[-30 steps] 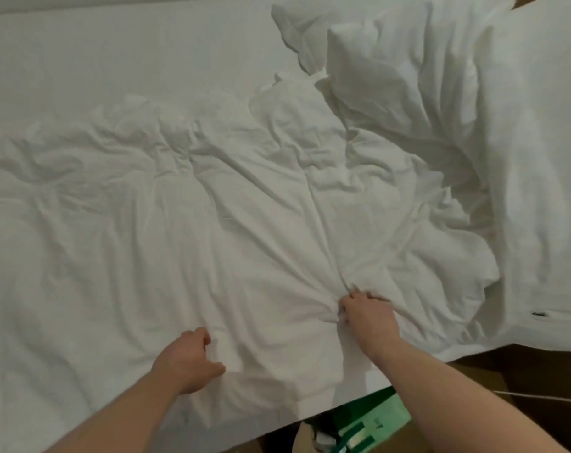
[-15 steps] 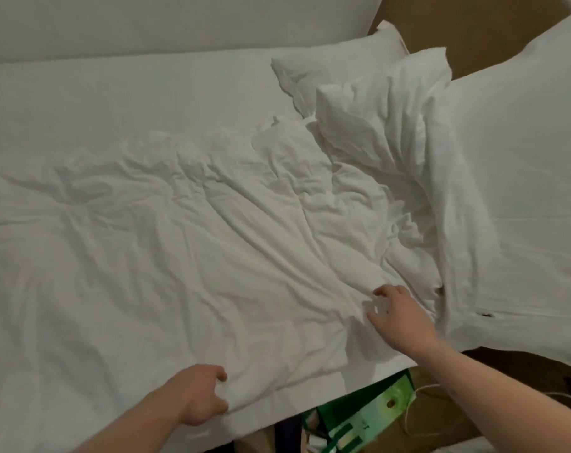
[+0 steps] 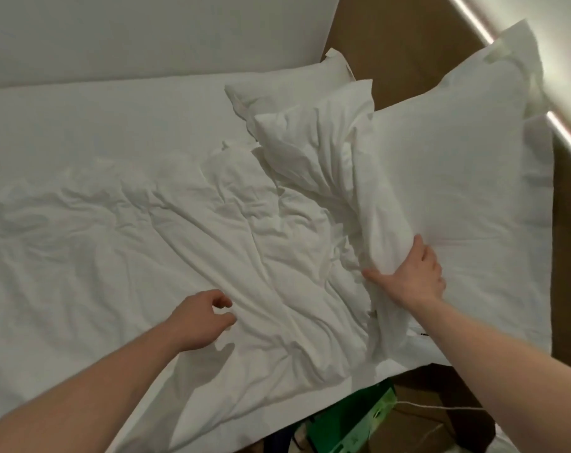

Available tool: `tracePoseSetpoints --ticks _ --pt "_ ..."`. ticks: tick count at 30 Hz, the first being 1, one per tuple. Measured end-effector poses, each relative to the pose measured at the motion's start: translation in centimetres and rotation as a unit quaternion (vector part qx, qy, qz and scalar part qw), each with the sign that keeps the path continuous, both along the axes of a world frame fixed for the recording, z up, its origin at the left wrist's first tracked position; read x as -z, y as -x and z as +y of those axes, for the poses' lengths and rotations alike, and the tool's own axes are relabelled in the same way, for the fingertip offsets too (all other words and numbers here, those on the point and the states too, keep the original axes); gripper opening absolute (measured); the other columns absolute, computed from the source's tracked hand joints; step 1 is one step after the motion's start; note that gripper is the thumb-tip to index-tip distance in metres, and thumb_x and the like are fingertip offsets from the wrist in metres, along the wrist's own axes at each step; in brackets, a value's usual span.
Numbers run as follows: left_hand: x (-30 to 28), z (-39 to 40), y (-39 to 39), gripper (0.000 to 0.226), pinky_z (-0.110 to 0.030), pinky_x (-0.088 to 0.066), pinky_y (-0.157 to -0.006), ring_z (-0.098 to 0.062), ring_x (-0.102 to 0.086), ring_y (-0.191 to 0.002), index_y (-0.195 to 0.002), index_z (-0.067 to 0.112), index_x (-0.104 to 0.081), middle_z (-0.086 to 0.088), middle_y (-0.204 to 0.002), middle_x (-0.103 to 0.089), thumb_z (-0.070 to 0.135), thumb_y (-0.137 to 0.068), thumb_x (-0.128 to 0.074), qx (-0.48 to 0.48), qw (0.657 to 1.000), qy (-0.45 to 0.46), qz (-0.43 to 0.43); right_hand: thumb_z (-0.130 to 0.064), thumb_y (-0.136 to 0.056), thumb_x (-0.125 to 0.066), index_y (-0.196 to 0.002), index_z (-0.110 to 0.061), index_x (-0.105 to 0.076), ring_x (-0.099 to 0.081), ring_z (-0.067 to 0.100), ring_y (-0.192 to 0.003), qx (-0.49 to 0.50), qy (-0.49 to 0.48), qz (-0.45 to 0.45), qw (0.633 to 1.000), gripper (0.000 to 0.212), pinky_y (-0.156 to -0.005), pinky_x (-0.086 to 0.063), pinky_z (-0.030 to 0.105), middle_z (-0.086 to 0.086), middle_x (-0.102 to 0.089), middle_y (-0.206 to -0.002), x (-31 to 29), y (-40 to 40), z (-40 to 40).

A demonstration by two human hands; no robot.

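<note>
The large white pillow, soft with a flat flanged border, lies at the head end of the bed toward its near right corner, its top against the brown wooden headboard. The right hand grips the pillow's lower left edge: the thumb stretches out to the left and the fingers curl over the top, pinching the cloth between them. I cannot tell whether some duvet is caught in the same grip. The crumpled white duvet touches that edge. It covers the middle of the bed down to the near edge, creased all over and bunched into a ridge beside the pillow. The left hand hovers just above the duvet close to the near edge, fingers loosely curled, thumb and forefinger apart, holding nothing

The bed-making looks roughly halfway. The duvet is laid over the bed, but its top end is rumpled and its surface unsmoothed, and the pillow is not yet squared. What is left is probably setting the pillow straight, then pulling the duvet flat

Further out, a second white pillow sits at the far head corner, partly behind the bunched fabric. A smooth white sheet shows bare along the far side below a pale wall. A lit strip runs along the headboard. On the floor below the near edge stand a green box and a thin white cable
</note>
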State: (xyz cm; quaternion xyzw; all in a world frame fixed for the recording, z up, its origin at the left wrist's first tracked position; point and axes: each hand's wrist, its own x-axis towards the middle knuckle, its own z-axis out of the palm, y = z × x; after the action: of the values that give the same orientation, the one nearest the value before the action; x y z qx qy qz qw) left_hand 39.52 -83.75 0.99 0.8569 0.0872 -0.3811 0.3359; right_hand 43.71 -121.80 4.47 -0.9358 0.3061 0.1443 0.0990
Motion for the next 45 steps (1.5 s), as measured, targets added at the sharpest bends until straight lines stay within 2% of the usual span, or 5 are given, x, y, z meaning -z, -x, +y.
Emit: tracePoseSetpoints --ticks 11,19,29,37,45 --pt "-1.2 -7.3 -3.8 0.023 -0.018 -0.044 -0.077 0.001 -0.061 -0.095 -0.109 0.031 -0.068 0.016 -0.11 -0.065 0.04 -0.089 -0.072 0.029 0.999 0.008 0.023 -0.015 -0.077 -0.06 -0.066 -0.011 -0.066 -0.061 0.039 -0.086 0.188 -0.231 -0.184 0.937 0.013 -0.079 -0.048 0.049 0.021 -0.069 -0.086 -6.2 -4.5 -8.0" --pt "-1.7 -8.1 -6.5 0.018 -0.02 -0.047 -0.078 -0.003 -0.064 -0.094 -0.101 0.031 -0.068 0.013 -0.106 -0.069 0.041 -0.086 -0.071 0.041 0.999 -0.023 0.02 -0.026 -0.07 -0.076 -0.083 -0.011 -0.065 -0.065 0.033 -0.09 -0.037 -0.05 0.207 0.976 0.023 -0.072 -0.052 0.033 0.013 -0.071 -0.099 -10.8 -9.0 -10.6" --pt "-3.1 -8.3 -12.8 0.031 -0.022 -0.041 -0.084 -0.01 -0.058 -0.106 -0.118 0.029 -0.067 0.011 -0.125 -0.061 0.038 -0.088 -0.072 0.004 0.999 -0.017 -0.033 -0.076 -0.064 -0.079 -0.162 -0.012 -0.012 -0.027 0.029 -0.153 -0.123 -0.14 -0.099 0.978 0.135 -0.122 -0.029 0.052 0.008 -0.026 -0.166 -8.4 -20.5 2.7" --pt "-4.7 -6.5 -13.5 0.024 -0.023 -0.048 -0.08 -0.008 -0.065 -0.095 -0.113 0.028 -0.068 0.014 -0.111 -0.065 0.035 -0.09 -0.071 -0.009 0.999 -0.006 -0.038 -0.03 -0.087 -0.055 -0.117 -0.017 -0.065 -0.064 0.034 -0.111 -0.156 -0.149 -0.144 0.966 0.034 -0.09 -0.05 0.038 0.01 -0.069 -0.117 -8.4 -25.8 4.2" --pt "-5.2 -3.1 -12.4 0.021 -0.023 -0.048 -0.081 -0.006 -0.065 -0.094 -0.107 0.028 -0.068 0.012 -0.103 -0.067 0.033 -0.087 -0.073 -0.055 0.997 -0.036 -0.029 -0.04 -0.093 -0.07 -0.158 -0.008 -0.03 -0.044 0.038 -0.141 -0.069 -0.077 -0.068 0.992 0.083 -0.112 -0.039 0.045 0.015 -0.044 -0.156 -13.8 -29.7 -4.1"
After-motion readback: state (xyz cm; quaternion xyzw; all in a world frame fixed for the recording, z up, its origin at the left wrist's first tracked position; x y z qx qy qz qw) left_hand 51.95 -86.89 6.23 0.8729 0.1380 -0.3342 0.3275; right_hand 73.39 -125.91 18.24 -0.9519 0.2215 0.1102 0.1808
